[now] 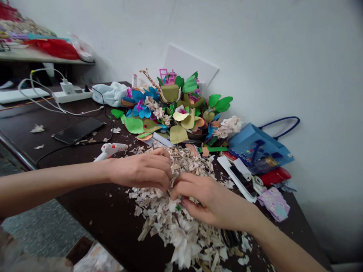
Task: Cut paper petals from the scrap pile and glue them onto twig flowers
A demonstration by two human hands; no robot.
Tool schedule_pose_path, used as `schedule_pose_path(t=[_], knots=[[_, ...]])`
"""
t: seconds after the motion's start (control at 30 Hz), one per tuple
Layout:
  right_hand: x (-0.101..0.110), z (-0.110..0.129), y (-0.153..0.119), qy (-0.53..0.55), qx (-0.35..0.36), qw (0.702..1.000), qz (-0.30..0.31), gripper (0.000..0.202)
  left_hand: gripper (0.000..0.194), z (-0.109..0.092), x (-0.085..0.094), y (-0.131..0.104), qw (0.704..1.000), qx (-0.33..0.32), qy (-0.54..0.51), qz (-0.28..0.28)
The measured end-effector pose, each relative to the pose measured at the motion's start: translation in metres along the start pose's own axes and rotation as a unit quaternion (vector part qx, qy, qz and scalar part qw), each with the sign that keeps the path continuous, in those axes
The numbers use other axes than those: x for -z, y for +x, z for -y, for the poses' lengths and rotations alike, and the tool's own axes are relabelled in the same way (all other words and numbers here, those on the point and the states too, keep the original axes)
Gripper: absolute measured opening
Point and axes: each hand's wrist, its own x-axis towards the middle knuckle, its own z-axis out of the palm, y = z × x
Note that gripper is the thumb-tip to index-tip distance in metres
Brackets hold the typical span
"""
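My left hand (pixel 144 168) and my right hand (pixel 210 199) meet over a pile of cream-white petal-like flakes (pixel 152 208). Both have their fingers curled and pinched, with the fingertips almost touching. Whatever lies between the left fingers is hidden behind them. Close under the right fingertips are a small white piece (pixel 173 204) and a bit of green; I cannot tell whether they are gripped. A white flower (pixel 184 243) with a thin dark stem lies on the flakes just below the hands. Left of my left hand rests a white glue gun (pixel 111 149).
Behind the pile stands a colourful artificial flower arrangement (pixel 179 115). On the right are a blue bag (pixel 250 144), a white tray (pixel 237 178) and a purple cloth (pixel 274 203). Dark scissor handles (pixel 231 238) sit below my right wrist. A phone (pixel 79 130), cables and a power strip (pixel 73 95) lie left.
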Motion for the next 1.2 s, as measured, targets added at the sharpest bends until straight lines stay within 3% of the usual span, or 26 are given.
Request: schedule_pose_path(t=[0.23,0.43,0.63,0.87,1.2], knots=[[-0.0019,0.0003,0.0028,-0.033,0.005,0.999,0.016,0.023,0.024,0.0025,-0.0008,-0.001,0.999,-0.036,0.021,-0.01],[-0.0022,0.0002,-0.0001,-0.002,-0.009,1.0,-0.016,0.031,0.025,0.0033,-0.0008,-0.0035,0.998,-0.054,0.036,-0.024],[-0.0044,-0.0009,0.0004,-0.005,-0.011,1.0,-0.008,0.032,0.021,0.0027,-0.0004,-0.0034,0.995,-0.079,0.055,-0.03],[-0.0054,0.0003,0.0018,-0.012,-0.009,1.0,0.002,0.029,0.018,0.003,-0.0033,-0.0064,0.995,-0.075,0.049,-0.034],[-0.0084,-0.0034,0.0073,0.078,0.022,0.997,-0.011,0.034,0.015,0.0047,-0.0074,-0.0096,0.996,-0.063,0.03,-0.056]])
